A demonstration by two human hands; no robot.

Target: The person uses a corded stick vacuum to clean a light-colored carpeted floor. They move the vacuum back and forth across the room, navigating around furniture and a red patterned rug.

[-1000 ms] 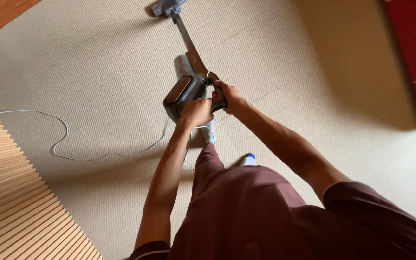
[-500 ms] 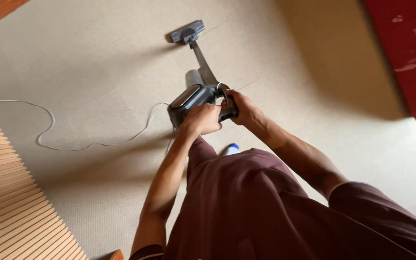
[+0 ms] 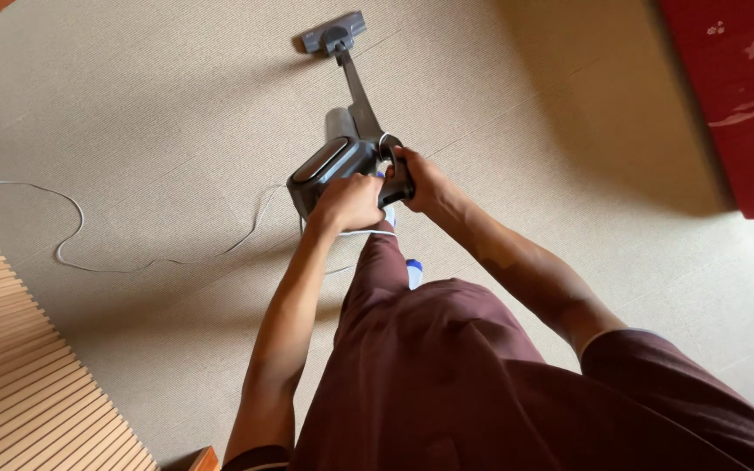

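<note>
Stick vacuum, rigid and likely top-heavy: left hand and right hand, each grip closed around its handle; head at 12 o'clock.

A glossy grey plastic vacuum cleaner stands on matt woven carpet beside slatted wood.

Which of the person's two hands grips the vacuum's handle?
The right hand wraps the handle; the left hand rests on the vacuum's grey body.

Both arms stretched forward and down, the left hand and right hand clenched close together.
</note>
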